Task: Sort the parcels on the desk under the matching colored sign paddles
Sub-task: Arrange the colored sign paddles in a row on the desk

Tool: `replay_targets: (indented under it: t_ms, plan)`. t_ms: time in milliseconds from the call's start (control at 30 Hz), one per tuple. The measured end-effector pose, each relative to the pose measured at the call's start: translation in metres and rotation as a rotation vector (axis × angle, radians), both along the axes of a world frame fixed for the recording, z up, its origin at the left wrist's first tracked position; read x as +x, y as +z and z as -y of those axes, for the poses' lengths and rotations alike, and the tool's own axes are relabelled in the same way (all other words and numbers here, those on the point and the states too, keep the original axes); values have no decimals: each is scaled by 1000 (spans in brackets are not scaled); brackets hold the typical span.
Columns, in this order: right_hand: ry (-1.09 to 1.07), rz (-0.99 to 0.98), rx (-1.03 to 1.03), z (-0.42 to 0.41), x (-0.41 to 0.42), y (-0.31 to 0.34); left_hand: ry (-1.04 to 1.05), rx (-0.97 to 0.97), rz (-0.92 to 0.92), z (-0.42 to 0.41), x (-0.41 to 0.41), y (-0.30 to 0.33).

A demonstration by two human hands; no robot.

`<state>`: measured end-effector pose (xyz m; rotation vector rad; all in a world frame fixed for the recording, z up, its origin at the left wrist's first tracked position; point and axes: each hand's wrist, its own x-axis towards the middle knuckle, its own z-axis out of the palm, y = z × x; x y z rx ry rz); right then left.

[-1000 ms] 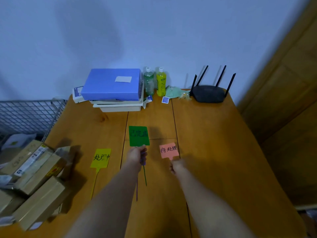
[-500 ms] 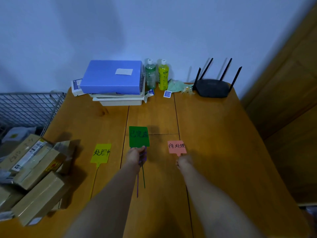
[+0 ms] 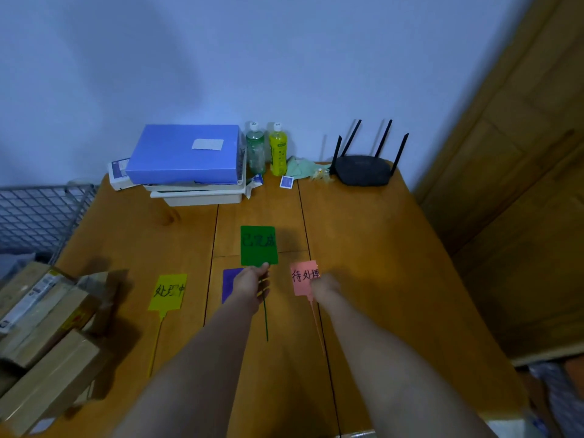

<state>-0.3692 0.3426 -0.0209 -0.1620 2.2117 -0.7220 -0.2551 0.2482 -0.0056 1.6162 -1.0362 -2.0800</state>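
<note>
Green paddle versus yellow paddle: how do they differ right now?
The green paddle is pinched at its base by the left hand; the yellow paddle lies untouched. The green one sits farther up the desk, near the middle; the yellow one lies left, near the parcels. Both carry dark handwritten characters and thin stems.

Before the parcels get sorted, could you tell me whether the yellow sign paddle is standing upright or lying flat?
Lying flat: the yellow sign paddle rests face up on the desk.
</note>
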Motion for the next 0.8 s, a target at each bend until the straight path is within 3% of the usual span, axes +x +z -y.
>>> replay_targets:
  t_ms: [433,800]
  plan:
    - [-81,-14,-431,-26,4,72,-221,16,-215,-44,-64,52]
    - [50,-195,-457,-69,-45,77,-241,21,-186,-85,-107,57]
